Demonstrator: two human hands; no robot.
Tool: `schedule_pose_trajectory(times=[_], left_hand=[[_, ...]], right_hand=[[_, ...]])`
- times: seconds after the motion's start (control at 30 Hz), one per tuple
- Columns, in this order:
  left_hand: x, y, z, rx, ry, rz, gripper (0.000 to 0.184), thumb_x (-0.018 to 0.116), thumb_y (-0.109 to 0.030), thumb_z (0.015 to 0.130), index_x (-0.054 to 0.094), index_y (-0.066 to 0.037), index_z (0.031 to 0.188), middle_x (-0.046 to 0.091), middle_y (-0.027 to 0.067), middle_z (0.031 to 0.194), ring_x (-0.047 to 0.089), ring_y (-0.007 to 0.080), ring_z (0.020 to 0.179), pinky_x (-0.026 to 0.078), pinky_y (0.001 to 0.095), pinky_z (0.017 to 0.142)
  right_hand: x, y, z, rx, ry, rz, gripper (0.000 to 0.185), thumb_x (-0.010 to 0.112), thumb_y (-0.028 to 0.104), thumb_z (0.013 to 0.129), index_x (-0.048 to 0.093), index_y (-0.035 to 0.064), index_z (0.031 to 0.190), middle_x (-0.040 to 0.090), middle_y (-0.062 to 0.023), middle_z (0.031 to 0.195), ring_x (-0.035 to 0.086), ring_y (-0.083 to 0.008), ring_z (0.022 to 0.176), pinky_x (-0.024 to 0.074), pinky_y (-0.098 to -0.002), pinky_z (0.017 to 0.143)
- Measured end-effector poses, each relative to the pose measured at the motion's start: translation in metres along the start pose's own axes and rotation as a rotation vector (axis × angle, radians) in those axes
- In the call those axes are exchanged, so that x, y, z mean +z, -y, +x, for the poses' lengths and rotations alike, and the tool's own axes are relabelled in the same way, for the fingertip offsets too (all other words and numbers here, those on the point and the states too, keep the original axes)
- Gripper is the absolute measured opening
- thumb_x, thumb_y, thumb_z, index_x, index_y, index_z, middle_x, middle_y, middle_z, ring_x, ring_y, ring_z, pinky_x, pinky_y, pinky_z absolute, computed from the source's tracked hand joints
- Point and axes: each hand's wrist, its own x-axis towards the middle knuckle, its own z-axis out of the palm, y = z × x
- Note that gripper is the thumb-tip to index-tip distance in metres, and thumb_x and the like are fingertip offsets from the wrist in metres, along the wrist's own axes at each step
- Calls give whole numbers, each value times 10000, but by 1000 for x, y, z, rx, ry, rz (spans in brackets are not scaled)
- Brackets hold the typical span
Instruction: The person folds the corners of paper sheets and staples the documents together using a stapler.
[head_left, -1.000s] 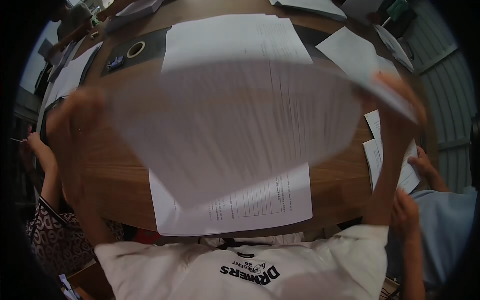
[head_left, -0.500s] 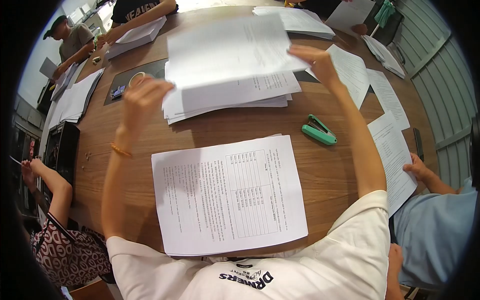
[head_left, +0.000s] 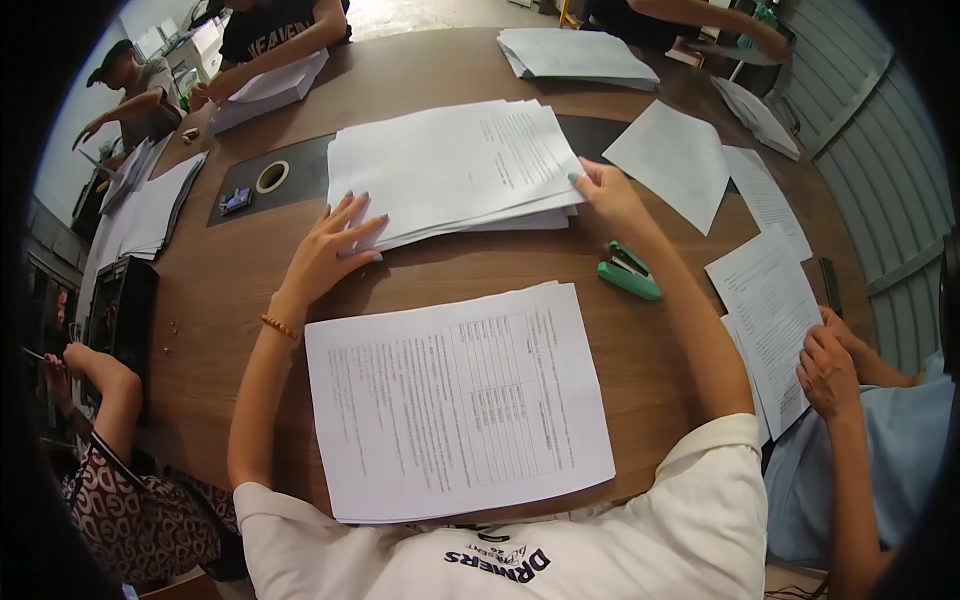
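A stack of printed sheets [head_left: 450, 165] lies beyond the middle of the table, its edges slightly uneven. My left hand [head_left: 335, 240] rests with fingers spread on the stack's near left corner. At the stack's right edge, my right hand [head_left: 603, 190] pinches the paper between thumb and fingers. Closer to my body lies a second pile of printed pages [head_left: 460, 405] with a table on its top sheet; neither hand touches it. A green stapler [head_left: 630, 272] sits just below my right forearm's wrist.
The wooden table [head_left: 220, 330] also bears a tape roll [head_left: 272, 177], a small blue item [head_left: 236, 201], loose sheets [head_left: 675, 160] and a far paper stack [head_left: 575, 55]. A co-worker's hands [head_left: 830, 370] hold papers at right. Other people work at left and across.
The sheets that were lifted in both my hands now lie on the far stack. My left hand has spread flat on them, and the co-worker at right has a second hand on the papers.
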Motion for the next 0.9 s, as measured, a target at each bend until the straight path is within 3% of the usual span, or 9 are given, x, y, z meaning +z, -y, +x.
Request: schedule_pose_trajectory(times=[0.17,0.2,0.3,0.33,0.37,0.5,0.57,0.63,0.9], left_hand=[[-2,9,-2,-55,39,-129,482,731,-148,755,621,-190,1222,427,90,1427,324,309,1360,269,457,1117],[-4,9,0,-46,29,-125,482,731,-148,755,621,-190,1222,427,90,1427,324,309,1360,269,457,1117],[-15,0,1,-36,66,-107,463,718,-127,769,621,-163,1220,421,105,1430,330,304,1359,271,437,1115],[-20,-5,3,-64,48,-46,415,709,-160,791,632,-138,1198,429,141,1416,346,318,1347,292,420,1098],[-30,-17,9,-92,36,11,377,700,-194,813,643,-113,1176,436,176,1402,362,332,1335,314,404,1081],[-45,-107,28,-205,127,-507,390,676,-190,839,611,-30,1189,565,189,1264,561,310,1146,442,367,948],[-22,-142,30,-76,181,-544,423,679,-194,834,589,9,1194,611,180,1195,616,285,1041,474,355,887],[4,-164,32,11,210,-545,420,669,-151,842,568,4,1219,614,137,1203,589,233,1079,450,324,940],[39,-180,34,-103,171,-693,444,697,-115,748,607,39,1154,660,199,1071,659,251,943,508,320,823]], right_hand=[[12,35,-22,112,-133,-303,503,565,272,881,515,-56,1259,642,-281,1008,650,-339,939,474,-368,840],[11,39,-23,95,-91,-344,526,550,298,893,499,-69,1267,577,-316,1134,591,-387,1058,448,-392,910],[9,34,-23,23,-184,-360,568,533,334,908,464,-84,1286,479,-314,1278,527,-399,1146,416,-394,963],[4,36,-25,-8,-297,-492,530,550,285,915,449,-41,1321,633,-245,1075,639,-279,987,472,-350,852],[-2,51,-40,10,-303,-493,530,550,285,915,449,-41,1321,633,-245,1075,639,-279,987,472,-350,852],[-12,108,-136,-23,-226,-233,502,523,245,940,427,-53,1332,551,-219,1253,568,-283,1126,449,-327,928],[2,105,-182,26,-134,-92,509,515,240,948,414,-84,1326,505,-218,1315,516,-287,1204,424,-321,975],[24,89,-212,151,-138,435,479,473,198,969,385,-59,1364,494,-174,1341,514,-214,1191,413,-306,980],[40,79,-221,358,-3,600,495,445,169,969,335,-62,1393,395,-188,1427,379,-219,1326,310,-268,1060]])
